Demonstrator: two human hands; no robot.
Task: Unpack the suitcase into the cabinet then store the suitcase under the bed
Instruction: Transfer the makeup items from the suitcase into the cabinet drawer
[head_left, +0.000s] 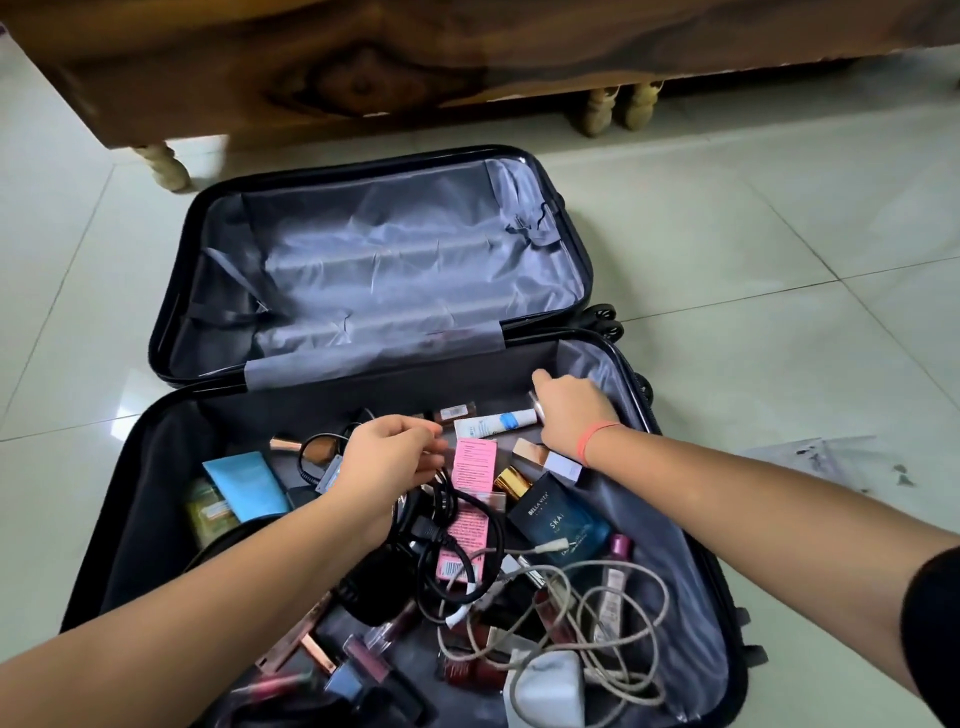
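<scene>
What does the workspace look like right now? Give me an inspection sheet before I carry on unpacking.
Surface: pale tiled floor, glossy.
Job's things: suitcase lies open; far half holds only lining, near half is full. Cabinet: nothing seen.
Clutter: blue tube, pink cards, Skai perfume box, lip products, white-blue tube.
Grippers: left hand fingers on a black cable; right hand closed on a small silvery item, identity unclear.
Cables: black cable and white cord tangled.
Surroundings: wooden bed frame on turned legs; scraps on floor, right.

Far suitcase half (395, 260) bare and open, near half (675, 545) crowded with cables (623, 613), cosmetics
</scene>
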